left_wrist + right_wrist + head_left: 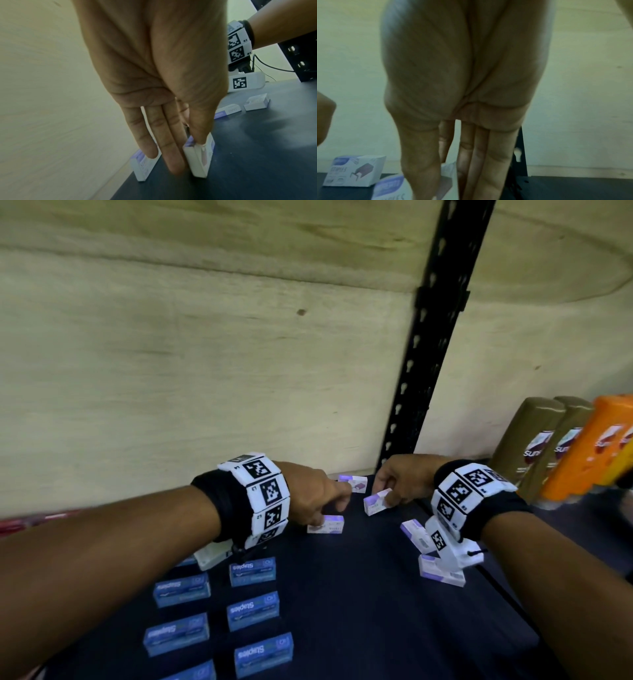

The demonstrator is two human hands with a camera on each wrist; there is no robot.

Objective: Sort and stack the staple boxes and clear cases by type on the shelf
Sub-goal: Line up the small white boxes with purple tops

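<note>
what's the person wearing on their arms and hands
Bare hands, no sleeves. The left wrist and the right wrist each carry a black strap ringed with white blocks printed with black square codes. A thin black cable trails from the right one.

We can read "Staples" upside down on the blue boxes [252, 571] at the front of the dark shelf [359, 594]. In the right wrist view, a white box [355, 171] by the wall says "STAPLES" next to a drawing of a staple. The brown bottles [534, 446] show "sun" and then the word is cut off. The wristbands' small labels are too tiny for us to read.
</note>
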